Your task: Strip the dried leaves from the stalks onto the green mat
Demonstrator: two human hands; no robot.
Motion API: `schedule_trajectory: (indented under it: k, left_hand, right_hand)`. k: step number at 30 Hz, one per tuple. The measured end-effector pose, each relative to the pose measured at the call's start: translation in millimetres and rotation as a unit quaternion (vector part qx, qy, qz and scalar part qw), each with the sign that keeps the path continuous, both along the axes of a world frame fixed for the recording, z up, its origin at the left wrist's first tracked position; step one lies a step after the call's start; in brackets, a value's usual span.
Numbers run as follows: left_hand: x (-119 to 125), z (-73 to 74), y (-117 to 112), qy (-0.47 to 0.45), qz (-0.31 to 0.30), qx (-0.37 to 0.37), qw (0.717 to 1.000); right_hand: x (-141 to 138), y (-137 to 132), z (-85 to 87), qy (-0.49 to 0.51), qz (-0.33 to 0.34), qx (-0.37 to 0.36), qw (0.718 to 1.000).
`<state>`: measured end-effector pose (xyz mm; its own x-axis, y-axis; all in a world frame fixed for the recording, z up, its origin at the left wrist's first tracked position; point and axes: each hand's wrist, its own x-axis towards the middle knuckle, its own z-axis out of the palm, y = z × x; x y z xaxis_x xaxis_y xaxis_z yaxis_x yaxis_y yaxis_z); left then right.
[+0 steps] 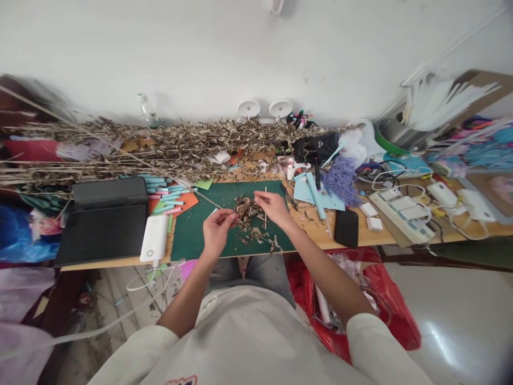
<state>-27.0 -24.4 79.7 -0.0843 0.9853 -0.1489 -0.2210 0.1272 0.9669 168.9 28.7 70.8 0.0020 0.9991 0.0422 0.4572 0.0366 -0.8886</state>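
My left hand (218,230) is closed in a pinch at the left of a small heap of dried leaves (246,208). A thin dried stem (206,199) runs from its fingers toward the upper left. On the heap's other side, my right hand (274,208) has its thumb and fingertips pressed together; whatever they grip is too small to make out. A slim pale stick (265,219) lies beside the right hand. Leaf crumbs are scattered over the green cutting mat (196,240) below both hands.
Long bundles of dried stalks (192,141) line the back of the table. To the left are a black tablet case (104,224), a white power bank (154,238) and blue paper rolls (172,198). Purple yarn (340,179), a phone (346,228) and a power strip (401,216) lie right.
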Motion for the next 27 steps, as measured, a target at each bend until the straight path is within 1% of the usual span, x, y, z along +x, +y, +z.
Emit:
schedule_trajectory:
  k: [2, 6, 7, 9, 12, 16, 18, 21, 24, 27]
  left_hand:
    - [1, 0.7, 0, -0.002, 0.0, -0.001, 1.0]
    - [1, 0.1, 0, -0.008, -0.003, 0.005, 1.0]
    - [1, -0.6, 0, -0.01, -0.004, 0.009, 1.0]
    - [1, -2.2, 0, -0.014, -0.004, 0.012, 1.0]
    - [3, -3.1, -1, -0.011, 0.007, 0.009, 1.0]
    - [5, -0.4, -3, -0.005, 0.02, 0.011, 1.0]
    - [6, 1.2, -4, -0.002, 0.025, 0.015, 1.0]
    - [7, 2.5, -5, -0.001, 0.033, 0.019, 0.999]
    - [5, 3.5, -5, -0.009, 0.053, 0.02, 0.998]
    - [-2, 4.8, -2, -0.011, 0.082, 0.02, 0.996]
  right_hand:
    - [-8, -6, 10.2, -0.032, 0.027, 0.022, 0.999]
    - [-27, -36, 34.1, -0.073, 0.113, 0.094, 0.987]
    - [-31, -44, 37.3, -0.093, 0.134, 0.104, 0.981]
    - [-37, -54, 38.0, -0.138, 0.151, 0.11, 0.973]
    - [-40, -60, 28.8, -0.179, 0.132, 0.117, 0.968]
    - [-38, -57, 18.9, -0.141, 0.116, 0.163, 0.97]
    - [-38, -57, 19.4, -0.112, 0.105, 0.176, 0.972]
    - [-41, -58, 23.6, -0.085, 0.092, 0.175, 0.977]
    - [-41, -60, 27.0, -0.09, 0.069, 0.172, 0.979]
    - [-33, -54, 27.8, -0.092, 0.036, 0.176, 0.979]
